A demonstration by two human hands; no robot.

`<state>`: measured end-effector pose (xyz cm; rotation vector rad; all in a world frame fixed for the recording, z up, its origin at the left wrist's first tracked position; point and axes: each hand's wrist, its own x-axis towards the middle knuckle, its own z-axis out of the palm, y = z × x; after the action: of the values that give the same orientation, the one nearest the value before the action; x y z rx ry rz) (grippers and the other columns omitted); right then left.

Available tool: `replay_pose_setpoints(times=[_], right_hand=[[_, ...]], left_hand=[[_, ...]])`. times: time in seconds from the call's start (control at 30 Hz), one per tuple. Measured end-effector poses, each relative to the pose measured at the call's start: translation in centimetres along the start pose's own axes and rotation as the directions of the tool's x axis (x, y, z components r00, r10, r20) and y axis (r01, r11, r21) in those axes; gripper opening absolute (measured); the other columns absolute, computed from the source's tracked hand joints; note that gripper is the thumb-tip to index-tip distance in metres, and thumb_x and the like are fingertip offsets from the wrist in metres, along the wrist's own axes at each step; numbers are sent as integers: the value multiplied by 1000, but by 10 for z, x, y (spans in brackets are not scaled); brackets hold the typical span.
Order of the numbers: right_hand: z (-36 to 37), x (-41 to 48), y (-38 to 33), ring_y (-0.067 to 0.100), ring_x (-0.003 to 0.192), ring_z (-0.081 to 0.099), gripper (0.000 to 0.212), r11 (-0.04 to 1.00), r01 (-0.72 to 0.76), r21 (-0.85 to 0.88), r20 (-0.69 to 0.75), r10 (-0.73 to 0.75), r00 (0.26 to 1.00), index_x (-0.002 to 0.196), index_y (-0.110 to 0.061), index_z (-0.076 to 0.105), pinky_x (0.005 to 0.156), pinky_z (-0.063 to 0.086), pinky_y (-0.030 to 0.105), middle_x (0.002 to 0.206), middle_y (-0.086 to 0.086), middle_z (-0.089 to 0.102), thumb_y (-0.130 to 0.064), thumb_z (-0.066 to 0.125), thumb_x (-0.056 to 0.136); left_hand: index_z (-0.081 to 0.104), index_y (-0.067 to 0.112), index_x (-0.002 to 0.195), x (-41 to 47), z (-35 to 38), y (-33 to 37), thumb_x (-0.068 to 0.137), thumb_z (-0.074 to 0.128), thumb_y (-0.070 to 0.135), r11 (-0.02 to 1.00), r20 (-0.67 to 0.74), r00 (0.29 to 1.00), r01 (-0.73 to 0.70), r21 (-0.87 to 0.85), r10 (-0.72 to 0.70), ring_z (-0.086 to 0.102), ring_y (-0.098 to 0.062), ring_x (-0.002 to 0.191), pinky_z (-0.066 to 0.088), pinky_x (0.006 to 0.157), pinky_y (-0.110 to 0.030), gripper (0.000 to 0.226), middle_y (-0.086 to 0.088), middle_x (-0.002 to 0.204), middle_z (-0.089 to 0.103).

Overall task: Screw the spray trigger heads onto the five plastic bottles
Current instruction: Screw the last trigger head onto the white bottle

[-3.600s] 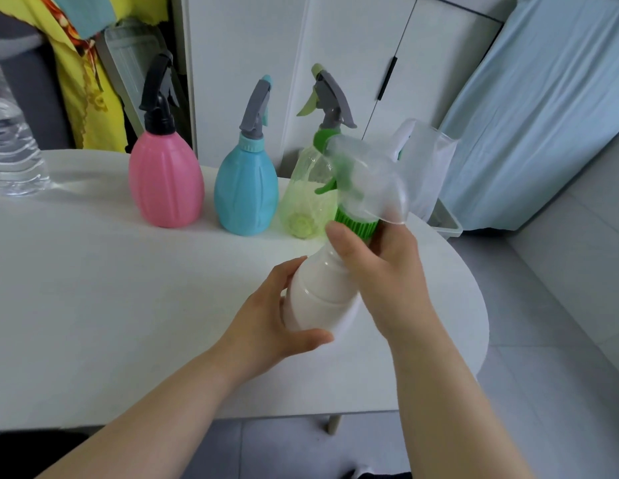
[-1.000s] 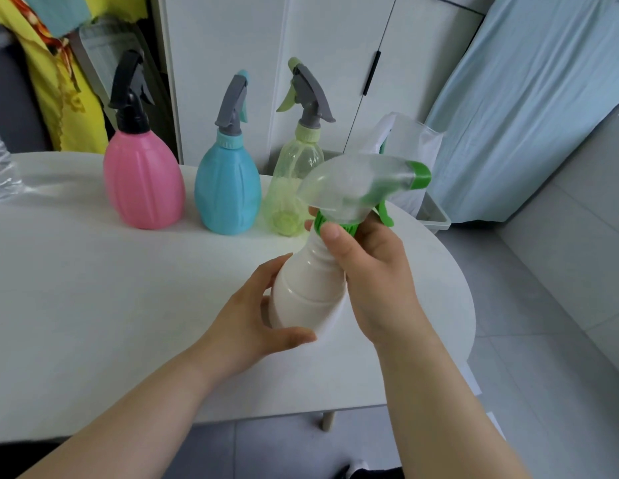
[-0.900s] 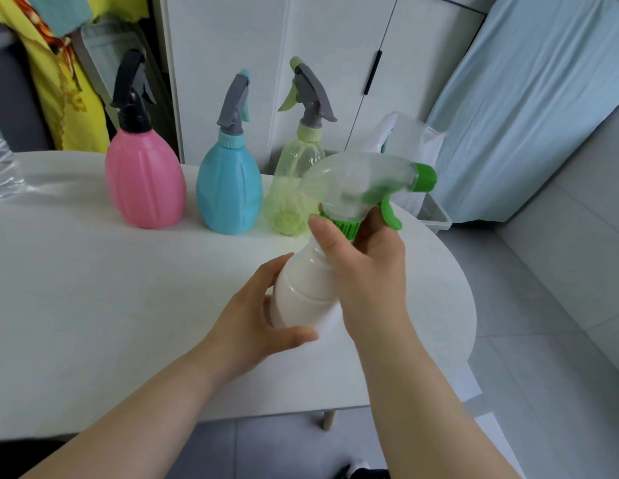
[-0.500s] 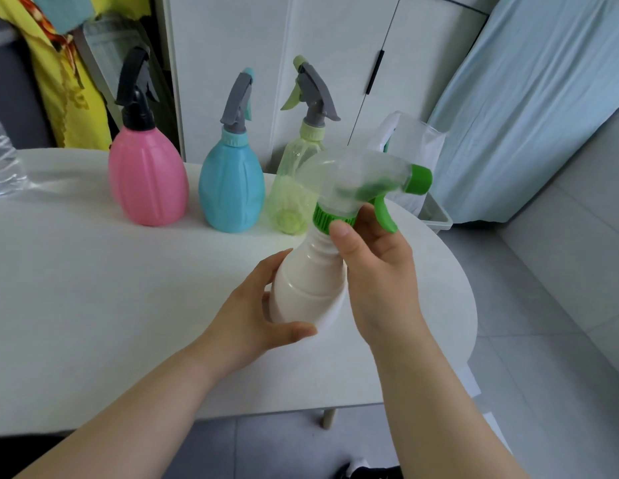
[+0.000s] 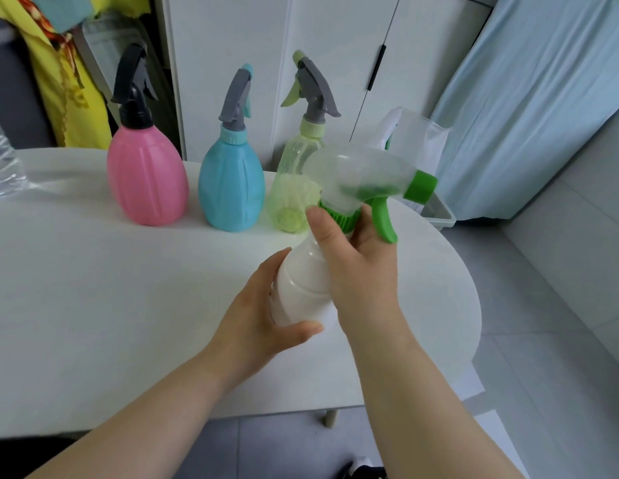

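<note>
Scene: A person holds a white plastic bottle [image 5: 301, 292] tilted above a white round table [image 5: 93, 288].
Left hand [image 5: 263, 319]: fingers wrapped around the bottle's body, bracing it.
Right hand [image 5: 356, 267]: fingers pinched on the ribbed green collar [image 5: 339, 217] of the translucent trigger head with green nozzle [image 5: 363, 178].
Done already: pink [image 5: 147, 181], blue [image 5: 232, 188] and pale green [image 5: 294, 188] bottles stand capped behind.
Technique: likely best to keep the head square to the neck, turn only the collar, and stop once snug.

Left hand [image 5: 256, 326] grips a white bottle [image 5: 301, 292] above the table [image 5: 93, 288]; right hand [image 5: 356, 267] pinches its green collar [image 5: 339, 216]. Three capped bottles stand behind.
</note>
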<state>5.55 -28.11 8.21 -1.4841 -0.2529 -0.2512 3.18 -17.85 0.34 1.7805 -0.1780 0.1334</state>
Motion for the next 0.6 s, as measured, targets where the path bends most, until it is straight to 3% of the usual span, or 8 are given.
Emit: replay_pose_setpoints(times=[0.17, 0.27, 0.37, 0.47, 0.53, 0.6], right_hand=[[-3, 2, -3, -6, 59, 58, 19, 994, -110, -4, -9, 110, 994, 74, -28, 59, 55, 43, 6, 56, -20, 63, -17, 74, 67], [-13, 6, -10, 6, 55, 56, 8, 982, -172, 77, 170, 157, 973, 59, -27, 62, 57, 46, 16, 51, -11, 60, -19, 64, 60], [-16, 6, -16, 6, 54, 54, 10, 987, -145, 63, 345, 115, 932, 55, -26, 61, 56, 45, 16, 51, -10, 59, -17, 63, 58], [-14, 7, -11, 8, 63, 57, 12, 987, -136, 90, 209, 115, 971, 60, -27, 59, 61, 45, 18, 56, -13, 60, -22, 66, 51], [-10, 8, -6, 13, 72, 59, 12, 987, -127, 101, 56, 122, 991, 63, -27, 58, 66, 46, 22, 58, -15, 60, -20, 63, 54], [-7, 7, -6, 14, 73, 61, 8, 989, -116, 92, -17, 119, 993, 59, -29, 58, 62, 47, 17, 56, -16, 59, -21, 60, 56]], left_hand=[[26, 61, 104, 1, -13, 2, 44, 81, 36, 997, 90, 995, 27, 68, -33, 44, 12, 103, 39, 76, -5, 86, 33, 116, 38], [15, 66, 107, 2, -22, 5, 39, 83, 36, 992, 204, 976, 54, 118, -77, 38, 22, 101, 32, 74, 7, 100, 41, 117, 27], [26, 62, 101, 3, -18, 9, 39, 85, 28, 990, 216, 973, 49, 131, -77, 39, 33, 87, 34, 64, 8, 92, 38, 106, 38], [33, 55, 92, 1, -11, 8, 44, 86, 16, 989, 111, 993, 33, 142, -49, 42, 32, 79, 35, 59, 7, 81, 31, 93, 47], [32, 55, 89, 0, -7, 8, 44, 85, 18, 986, 49, 998, 22, 163, -31, 40, 33, 77, 34, 59, 7, 80, 32, 90, 45], [30, 58, 89, -2, -4, 9, 42, 84, 23, 984, 2, 1000, 22, 178, -22, 39, 34, 78, 34, 60, 6, 80, 33, 89, 44]])
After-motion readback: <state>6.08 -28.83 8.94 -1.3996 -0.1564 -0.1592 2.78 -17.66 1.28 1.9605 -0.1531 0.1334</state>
